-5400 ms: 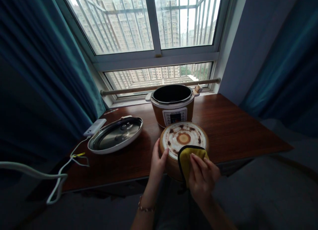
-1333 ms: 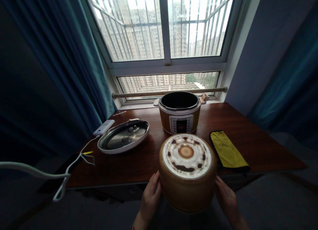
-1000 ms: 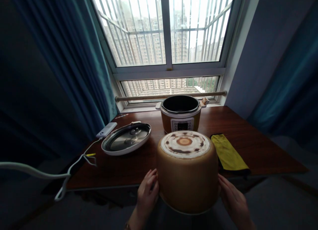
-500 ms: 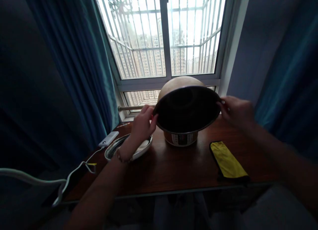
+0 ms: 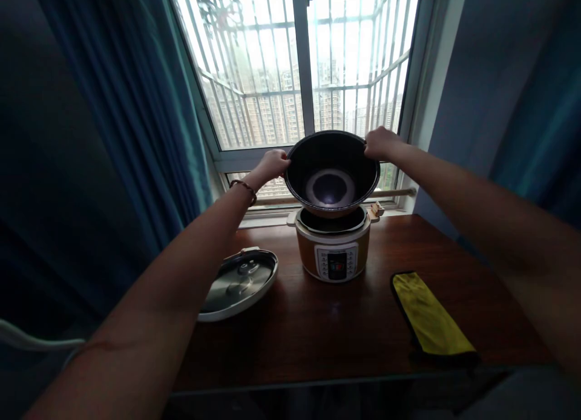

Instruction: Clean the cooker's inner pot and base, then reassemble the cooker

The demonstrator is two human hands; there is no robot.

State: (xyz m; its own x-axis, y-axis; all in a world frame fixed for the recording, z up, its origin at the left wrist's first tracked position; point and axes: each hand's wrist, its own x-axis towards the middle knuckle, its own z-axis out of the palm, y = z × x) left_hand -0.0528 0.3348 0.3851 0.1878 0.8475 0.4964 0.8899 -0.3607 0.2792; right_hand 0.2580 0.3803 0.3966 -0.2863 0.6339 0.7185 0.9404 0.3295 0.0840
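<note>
A dark inner pot is held in the air by its rim, its mouth tilted towards me. My left hand pinches the rim on the left side, and my right hand grips it at the upper right. Just below the pot, the electric pressure cooker stands on the table with its top uncovered and its control panel facing me. To its left lies the cooker lid, inner metal side up, partly hidden behind my left forearm.
A folded yellow cloth with black edging lies on the right of the brown wooden table. Behind the table is a barred window, flanked by blue curtains. A white cable runs at the lower left.
Both hands have tipped the pot back so its inner bottom shows, and it now hangs over the cooker. More of the cooker and lid has come into sight.
</note>
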